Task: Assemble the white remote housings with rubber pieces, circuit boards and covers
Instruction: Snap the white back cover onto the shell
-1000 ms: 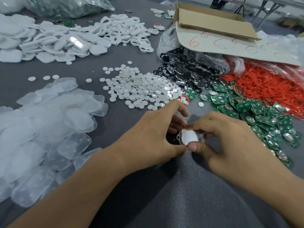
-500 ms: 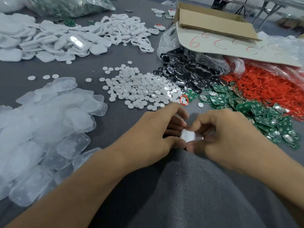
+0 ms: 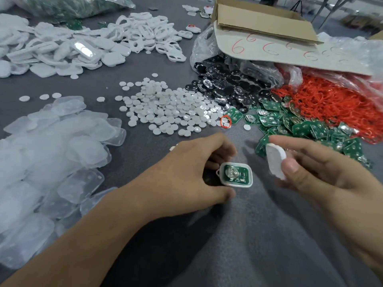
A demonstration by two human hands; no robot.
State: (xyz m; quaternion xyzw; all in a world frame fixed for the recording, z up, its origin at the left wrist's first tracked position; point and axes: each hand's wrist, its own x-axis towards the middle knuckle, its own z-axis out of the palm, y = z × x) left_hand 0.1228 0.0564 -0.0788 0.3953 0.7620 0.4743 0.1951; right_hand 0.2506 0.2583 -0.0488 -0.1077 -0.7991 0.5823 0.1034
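My left hand grips a white remote housing at the middle of the grey cloth; a green circuit board with a silver battery clip lies face up inside it. My right hand holds a white cover upright between thumb and fingers, a little to the right of the housing and apart from it. Loose green circuit boards lie in a heap just behind my right hand.
Translucent rubber pieces are heaped at left. White housings and covers lie at the back left, small white discs in the middle, black and silver parts and red rings at right. A cardboard box stands behind.
My hands were pressed together around the white piece. They have now parted: the right hand has drawn the cover off to the right, baring the circuit board inside the housing.
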